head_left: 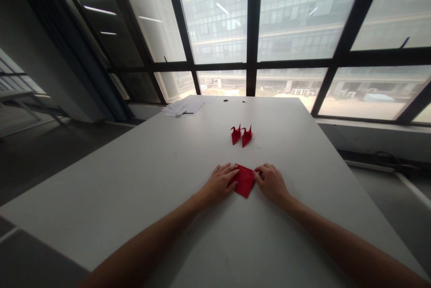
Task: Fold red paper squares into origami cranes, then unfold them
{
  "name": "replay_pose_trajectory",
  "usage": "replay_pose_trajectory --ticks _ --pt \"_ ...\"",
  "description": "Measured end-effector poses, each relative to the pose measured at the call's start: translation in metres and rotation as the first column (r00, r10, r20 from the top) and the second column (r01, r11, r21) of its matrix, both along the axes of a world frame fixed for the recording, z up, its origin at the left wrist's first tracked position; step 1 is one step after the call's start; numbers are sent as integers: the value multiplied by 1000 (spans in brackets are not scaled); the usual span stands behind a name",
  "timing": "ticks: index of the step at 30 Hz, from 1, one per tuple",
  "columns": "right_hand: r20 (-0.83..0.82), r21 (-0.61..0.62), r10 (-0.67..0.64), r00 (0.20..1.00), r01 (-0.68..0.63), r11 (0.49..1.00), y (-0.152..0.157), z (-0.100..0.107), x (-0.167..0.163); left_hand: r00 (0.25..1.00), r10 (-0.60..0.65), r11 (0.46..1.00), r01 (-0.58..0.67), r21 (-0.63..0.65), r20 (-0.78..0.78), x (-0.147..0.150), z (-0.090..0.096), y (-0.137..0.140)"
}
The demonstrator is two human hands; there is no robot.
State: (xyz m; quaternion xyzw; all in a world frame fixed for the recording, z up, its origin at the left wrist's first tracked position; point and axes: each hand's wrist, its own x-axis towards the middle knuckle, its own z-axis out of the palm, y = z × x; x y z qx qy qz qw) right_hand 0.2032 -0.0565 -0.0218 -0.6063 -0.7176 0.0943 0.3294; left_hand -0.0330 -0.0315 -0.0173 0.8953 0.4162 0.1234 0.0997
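Note:
A folded square of red origami paper (245, 181) lies on the white table, turned so one corner points toward me. Across its left part rests my left hand (220, 183), fingers stretched out and lying flat, hiding that edge. My right hand (271, 183) has its thumb and index finger pinched at the paper's right corner, the other fingers curled. Beyond the sheet, two red paper cranes (236, 135) stand side by side, their necks and tails pointing up.
Loose white sheets (190, 106) with a dark thin item lie at the far left of the white table (151, 180). Two small dark holes (225, 100) mark the far edge. Behind stand tall framed windows (286, 18), with a dark blue curtain (77, 50) at left.

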Motion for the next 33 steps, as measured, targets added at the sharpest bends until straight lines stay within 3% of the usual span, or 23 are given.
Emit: replay_pose_trajectory --ticks 6,14,24,33 --pt "-42 21 25 999 -24 999 -5 2 -4 1000 -20 1000 20 22 0 1 3 -4" --pt "-125 99 209 970 -198 975 -8 5 -7 1000 -7 1000 7 29 0 2 5 -4" --pt "38 98 366 930 -368 925 -14 8 -16 1000 8 1000 -8 23 23 2 3 -3" --pt "87 90 385 919 -392 915 -16 8 -15 1000 2 997 -1 73 -19 -3 1 1"
